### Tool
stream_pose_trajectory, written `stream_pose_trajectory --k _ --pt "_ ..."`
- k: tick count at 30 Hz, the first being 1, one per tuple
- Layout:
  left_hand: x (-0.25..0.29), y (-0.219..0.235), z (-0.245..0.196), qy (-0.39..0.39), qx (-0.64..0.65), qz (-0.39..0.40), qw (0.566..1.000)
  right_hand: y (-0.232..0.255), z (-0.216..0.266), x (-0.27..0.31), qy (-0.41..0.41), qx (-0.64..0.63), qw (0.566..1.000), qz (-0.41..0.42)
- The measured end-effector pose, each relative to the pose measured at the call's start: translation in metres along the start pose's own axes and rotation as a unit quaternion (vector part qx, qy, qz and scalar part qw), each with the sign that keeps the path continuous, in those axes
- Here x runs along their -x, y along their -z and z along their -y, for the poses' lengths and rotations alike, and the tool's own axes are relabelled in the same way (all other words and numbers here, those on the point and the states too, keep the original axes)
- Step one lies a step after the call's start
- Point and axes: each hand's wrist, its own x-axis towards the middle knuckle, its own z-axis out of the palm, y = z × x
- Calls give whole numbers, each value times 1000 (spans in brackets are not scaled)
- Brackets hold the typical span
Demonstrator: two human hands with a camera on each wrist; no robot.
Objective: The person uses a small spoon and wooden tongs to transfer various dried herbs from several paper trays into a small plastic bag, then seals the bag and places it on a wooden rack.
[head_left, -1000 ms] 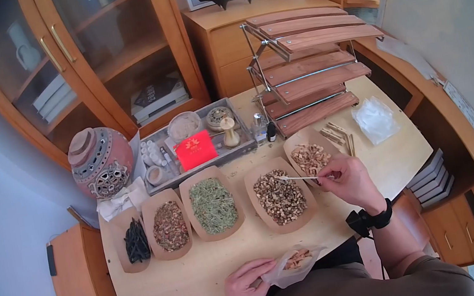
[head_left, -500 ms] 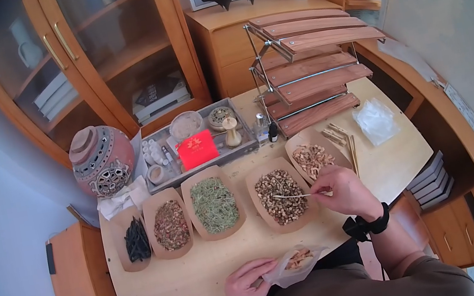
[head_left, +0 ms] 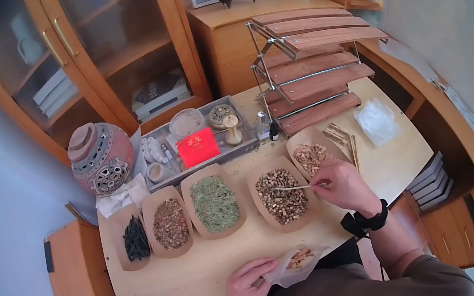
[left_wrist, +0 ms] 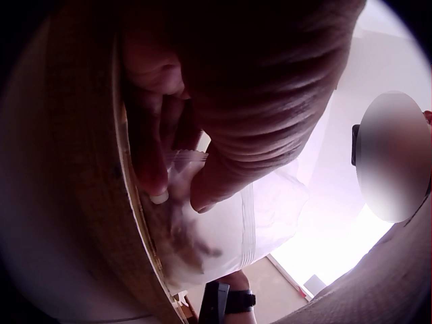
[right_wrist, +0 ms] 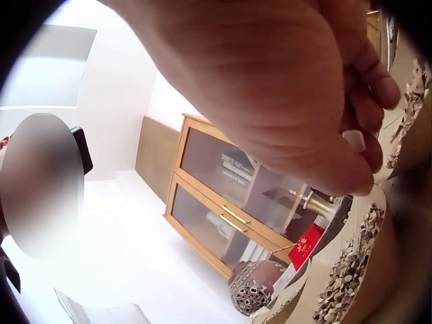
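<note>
My right hand (head_left: 346, 188) pinches a thin pale stick-like tool (head_left: 297, 187) between thumb and fingers. The tool's far end lies over the chopped brown-and-cream dried pieces (head_left: 283, 206) in a paper tray (head_left: 259, 219). Near the table's front edge, my left hand (head_left: 249, 287) grips a translucent bag (head_left: 284, 277) by its side, with pale dried strips (head_left: 299, 258) inside. In the left wrist view, thumb and fingertips press the bag (left_wrist: 226, 236) from both sides. In the right wrist view, the hand (right_wrist: 270, 101) hides the tool.
Beside the worked tray is a tray of pale chips (head_left: 312, 155). Leftward stand trays of green herb (head_left: 214, 205), reddish-brown bits (head_left: 170, 224) and black pieces (head_left: 135, 239). Behind are a grey box (head_left: 191, 173), a slatted wooden rack (head_left: 320, 81) and a stack of clear bags (head_left: 378, 121).
My right hand has moved slightly down from beside the pale chips, bringing the tool's tip lower over the chopped brown pieces. My left hand still holds the bag in place.
</note>
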Motion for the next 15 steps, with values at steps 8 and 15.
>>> stream_pose_trajectory --k 8,15 --pt "0 1 0 7 -7 6 1000 0 11 -3 40 33 998 35" --pt "1 1 1 10 -4 5 1000 -1 15 -6 90 21 993 72"
